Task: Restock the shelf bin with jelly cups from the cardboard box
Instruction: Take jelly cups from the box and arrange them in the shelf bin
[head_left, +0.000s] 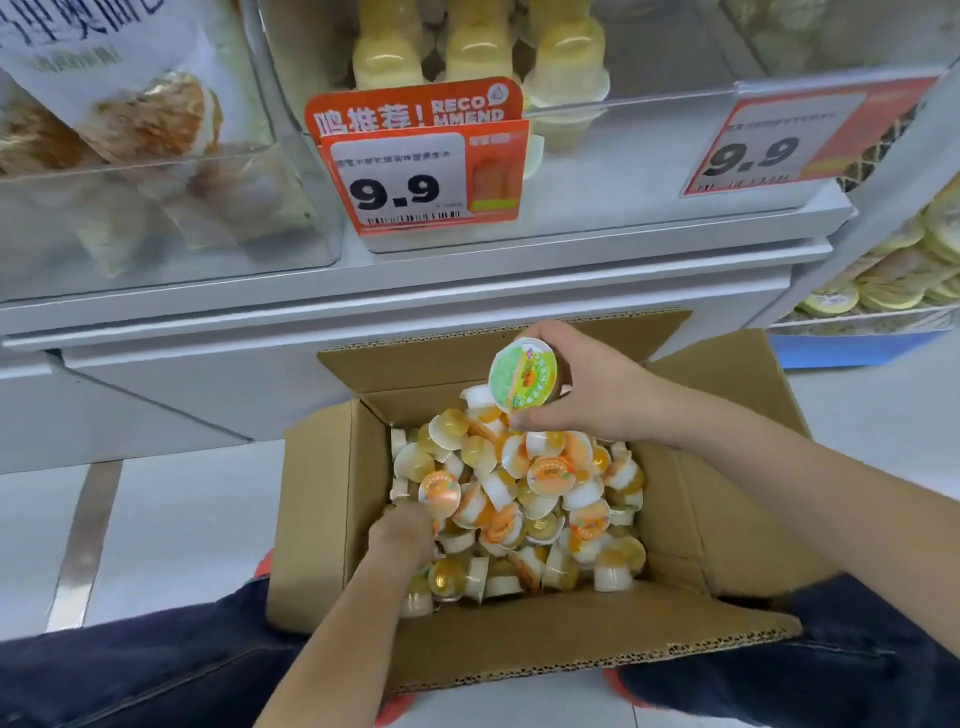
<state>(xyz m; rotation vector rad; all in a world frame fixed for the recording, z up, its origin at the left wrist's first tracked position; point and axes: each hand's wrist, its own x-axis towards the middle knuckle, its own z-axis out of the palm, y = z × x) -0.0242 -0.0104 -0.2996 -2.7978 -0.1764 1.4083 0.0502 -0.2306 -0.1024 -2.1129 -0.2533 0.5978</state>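
Observation:
An open cardboard box (332, 499) stands on the floor between my knees, heaped with several small jelly cups (550, 499) with orange lids. My right hand (587, 389) holds one jelly cup with a green lid (522, 374) above the box's far side, fingers curled round it. My left hand (402, 530) is down in the pile at the box's left and grips an orange-lidded cup (439, 493). The clear shelf bin (623, 156) with yellow jelly cups sits above, behind an orange 9.9 price tag (421, 171).
A clear bin of wrapped snacks (156, 171) is at the upper left. A second price tag (795, 140) is at the right. Round yellow packs (893, 280) fill a lower bin at far right. The white shelf base (363, 291) rises just behind the box.

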